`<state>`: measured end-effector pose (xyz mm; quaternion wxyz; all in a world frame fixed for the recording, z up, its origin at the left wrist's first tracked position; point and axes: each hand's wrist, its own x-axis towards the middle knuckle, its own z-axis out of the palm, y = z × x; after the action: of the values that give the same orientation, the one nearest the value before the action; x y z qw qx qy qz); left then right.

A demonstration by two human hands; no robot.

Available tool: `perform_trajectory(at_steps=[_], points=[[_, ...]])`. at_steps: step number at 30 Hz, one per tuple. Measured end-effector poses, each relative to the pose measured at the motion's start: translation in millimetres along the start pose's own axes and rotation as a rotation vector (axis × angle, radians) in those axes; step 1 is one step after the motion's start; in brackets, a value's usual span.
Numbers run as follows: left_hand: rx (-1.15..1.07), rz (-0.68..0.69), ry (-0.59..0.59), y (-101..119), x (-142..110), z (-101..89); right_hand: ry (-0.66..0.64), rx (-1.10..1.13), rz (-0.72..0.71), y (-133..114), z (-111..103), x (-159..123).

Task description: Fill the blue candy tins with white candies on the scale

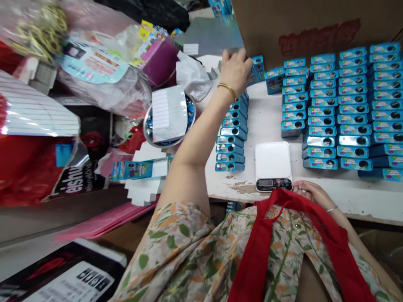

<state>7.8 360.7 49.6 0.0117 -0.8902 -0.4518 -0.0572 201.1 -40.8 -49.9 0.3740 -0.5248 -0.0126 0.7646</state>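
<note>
My left hand (234, 69) reaches to the far side of the table, its fingers bent over and blurred, the tips hidden. Just right of it stand small blue printed boxes (258, 67). Below that wrist runs a row of blue boxes (232, 147), the nearer ones showing small white spots. My right hand (310, 191) rests low by the front corner of a white digital scale (273, 161). Its fingers are curled together, and whatever they hold is too small to make out. Nothing lies on the scale's plate.
Several columns of blue boxes (354, 105) stand at the right, before a large brown carton (315, 25). Left of my arm, a round metal bowl (147, 134) carries a white stack of card (170, 113). Plastic bags (103, 79) and a purple tub (163, 58) crowd the left.
</note>
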Motion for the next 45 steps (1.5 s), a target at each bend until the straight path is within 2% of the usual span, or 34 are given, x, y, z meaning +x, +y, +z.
perform_trajectory(at_steps=[3, 5, 7, 9, 13, 16, 20, 22, 25, 28, 32, 36, 41, 45], points=[[0.065, 0.117, -0.043, 38, -66, -32.8, -0.029, 0.033, -0.036, 2, 4, -3], [0.117, 0.246, -0.125, 69, -110, -41.3, -0.035, 0.021, -0.058, 2, 6, -6], [0.114, 0.325, -0.166, 100, -145, -39.6, -0.037, -0.005, -0.07, 2, 7, -11], [0.085, 0.379, -0.188, 126, -168, -31.3, -0.037, -0.019, -0.077, 3, 8, -15], [0.059, 0.458, -0.248, 153, -182, -11.0, -0.011, -0.01, -0.104, 8, 9, -23], [0.016, 0.458, -0.235, 154, -180, -1.2, -0.013, -0.025, -0.094, 11, 6, -29], [-0.179, 0.329, -0.024, 130, -189, -3.2, -0.013, -0.113, -0.063, 12, -1, -38], [-0.293, 0.242, 0.089, 110, -206, -9.7, 0.002, -0.179, -0.042, 9, -5, -42], [-0.43, 0.1, 0.243, 86, -246, -15.5, 0.015, -0.28, -0.024, 3, -4, -45], [-0.516, -0.015, 0.346, 79, -289, -3.3, 0.054, -0.367, -0.077, -5, 4, -47], [-0.616, -0.172, 0.277, 91, -331, 36.0, 0.087, -0.561, -0.231, -25, 19, -47], [-0.698, -0.254, 0.228, 105, -348, 66.1, 0.123, -0.809, -0.47, -63, 43, -49], [-0.715, -0.237, 0.271, 110, -343, 73.2, 0.151, -1.181, -0.767, -104, 90, -42], [-0.727, -0.217, 0.281, 109, -337, 73.2, 0.124, -1.431, -0.854, -116, 115, -23]])
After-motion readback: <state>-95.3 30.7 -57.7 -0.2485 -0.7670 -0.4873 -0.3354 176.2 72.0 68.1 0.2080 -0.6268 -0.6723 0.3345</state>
